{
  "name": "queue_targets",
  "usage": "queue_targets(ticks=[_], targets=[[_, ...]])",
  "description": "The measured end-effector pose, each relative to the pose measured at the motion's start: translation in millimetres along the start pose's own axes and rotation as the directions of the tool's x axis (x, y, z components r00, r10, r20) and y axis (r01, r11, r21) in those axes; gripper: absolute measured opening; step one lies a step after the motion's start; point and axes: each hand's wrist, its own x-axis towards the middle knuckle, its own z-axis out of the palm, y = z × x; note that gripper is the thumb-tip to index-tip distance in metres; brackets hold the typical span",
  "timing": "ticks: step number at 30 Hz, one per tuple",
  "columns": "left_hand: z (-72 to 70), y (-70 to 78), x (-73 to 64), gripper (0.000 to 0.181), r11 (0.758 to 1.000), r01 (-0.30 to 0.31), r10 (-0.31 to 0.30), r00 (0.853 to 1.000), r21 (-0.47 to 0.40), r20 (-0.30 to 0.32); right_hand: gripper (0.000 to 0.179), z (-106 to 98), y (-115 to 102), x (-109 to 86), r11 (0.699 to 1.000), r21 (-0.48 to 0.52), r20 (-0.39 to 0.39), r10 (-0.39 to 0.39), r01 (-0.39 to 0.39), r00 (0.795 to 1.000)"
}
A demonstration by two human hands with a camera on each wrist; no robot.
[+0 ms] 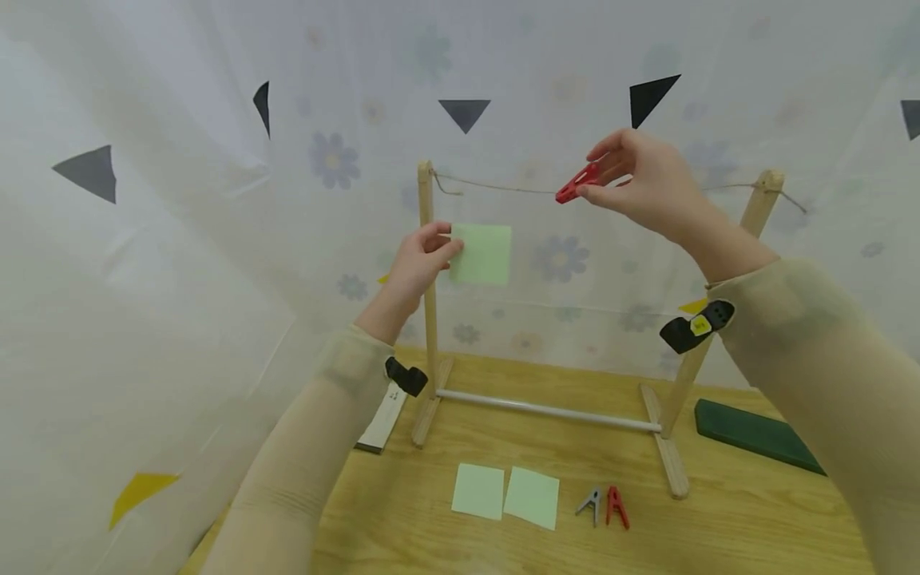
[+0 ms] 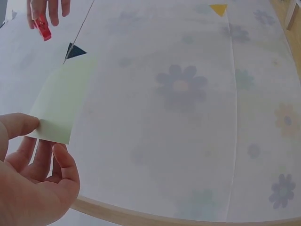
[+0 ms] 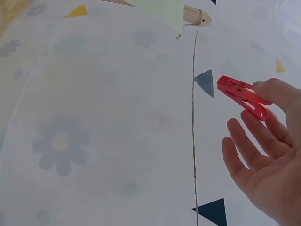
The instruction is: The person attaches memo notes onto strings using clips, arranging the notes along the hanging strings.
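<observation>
My left hand (image 1: 419, 267) pinches a pale green square of paper (image 1: 490, 255) by its left edge, in front of the left wooden post (image 1: 430, 319) and below the string (image 1: 496, 187). The left wrist view shows the thumb on one face of the paper (image 2: 63, 101) and fingers behind it. Higher up and to the right, my right hand (image 1: 650, 184) holds a red clothespin (image 1: 577, 183) by its handle end, near the string. In the right wrist view, the clothespin (image 3: 242, 96) points towards the string (image 3: 194, 122) but sits apart from it.
Two more green papers (image 1: 477, 491) lie on the wooden table (image 1: 388, 511), beside a grey clothespin (image 1: 591, 505) and another red one (image 1: 616, 508). A white rod (image 1: 546, 410) joins the stand's feet. A dark green block (image 1: 755, 434) lies at right, a white strip (image 1: 383, 419) at left.
</observation>
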Motion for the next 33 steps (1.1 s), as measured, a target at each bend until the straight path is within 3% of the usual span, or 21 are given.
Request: queue_targets(ticks=[9, 16, 33], targets=[[9.6, 1.3, 5.5, 0.032, 0.997, 0.006, -0.009, 0.999, -0.071, -0.047, 0.050, 4, -3, 14.5, 0.992, 0.095, 0.026, 0.081, -0.084, 0.996], [18.1, 3.7, 9.9, 0.033, 0.990, -0.005, -0.006, 0.997, -0.140, -0.078, 0.046, 9, -7, 24.8, 0.984, 0.151, 0.030, 0.093, -0.097, 0.995], [37.8, 4.0, 17.6, 0.034, 0.985, -0.032, 0.010, 0.992, -0.169, -0.129, 0.047, 13, -11, 33.8, 0.956, 0.251, 0.041, 0.145, -0.150, 0.989]])
